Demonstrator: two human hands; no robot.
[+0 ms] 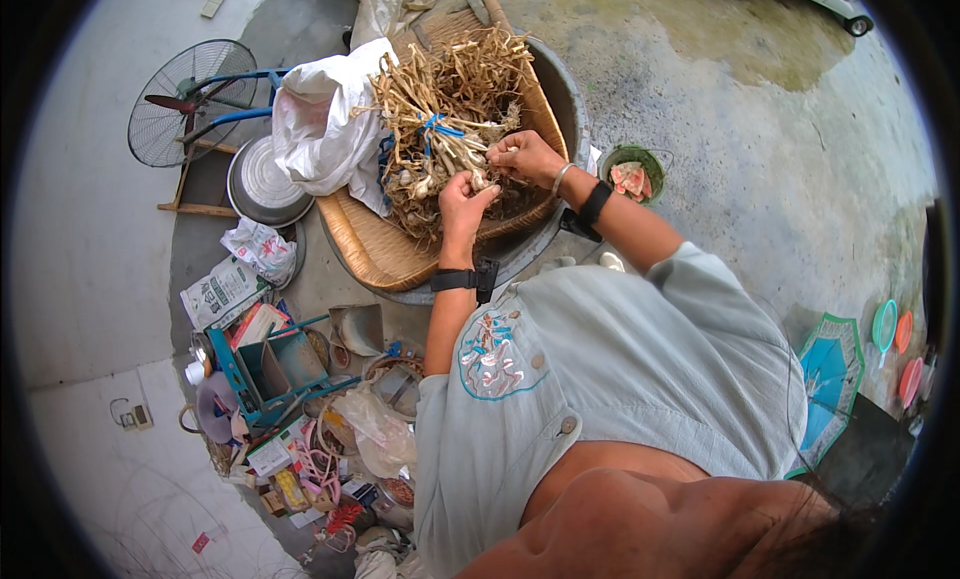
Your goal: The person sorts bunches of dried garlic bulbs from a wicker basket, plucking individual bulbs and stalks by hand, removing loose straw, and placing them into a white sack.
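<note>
A bundle of dried garlic, tied with blue strips around its stalks, rests on a heap of dry garlic stalks. The heap fills a woven bamboo tray set across a large grey tub. Between the thumb and fingers of my left hand is a pale garlic bulb at the bundle's bulb end. My right hand is just beside it, thumb and fingertips drawn together at the bundle's edge. Anything between those fingertips is too small to make out.
An open white woven sack leans on the tray's left side. Left of it are a floor fan and a metal basin. A green bucket holding watermelon pieces stands right of the tub. Clutter surrounds a teal metal box at lower left.
</note>
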